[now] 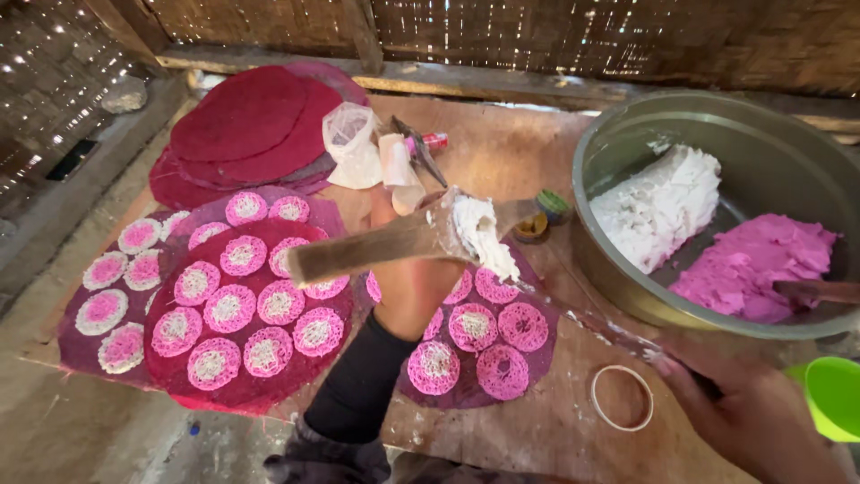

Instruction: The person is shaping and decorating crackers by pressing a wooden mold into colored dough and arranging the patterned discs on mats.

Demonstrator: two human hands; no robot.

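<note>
Starting at the near edge, the right hand (757, 421) at 4 o'clock is closed on the handle of a long knife (582, 318), whose blade reaches toward the centre. Just beside it, a thin white ring (621, 397) lies on the brown, stained counter (502, 152), and a green cup (835, 396) shows at the right border. In the middle, the left hand (414, 269), in a black sleeve, is wrapped around a wooden paddle (385, 244) with white dough (484, 235) on its end. Under this hand, a dark red round sheet (488, 345) carries pink-and-white lace discs; at 9 o'clock a similar sheet (246, 314) is full of them. At 2 o'clock a big metal basin (627, 134) holds a white lump and a pink lump. At 11 o'clock plain red sheets (242, 125) are stacked. Behind everything stands a woven bamboo wall (573, 36), with small points of light coming through.
</note>
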